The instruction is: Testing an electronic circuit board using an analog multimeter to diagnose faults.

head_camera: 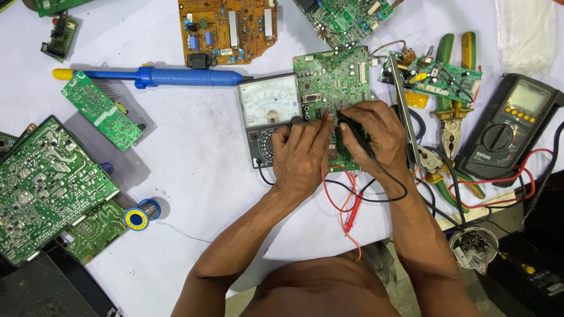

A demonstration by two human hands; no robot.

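My left hand (301,154) holds a red test probe (322,117) with its tip on a green circuit board (332,76). My right hand (376,138) grips a black test probe (354,131) and presses it onto the same board. Red and black leads (346,196) trail from the probes toward me. An analogue meter (269,101) with a white dial lies just left of the board, partly under my left hand.
A blue desoldering pump (153,76) lies to the left. An orange board (226,29) and several green boards (47,188) ring the white table. A solder spool (137,218), green-handled pliers (449,88) and a black digital multimeter (508,126) sit nearby.
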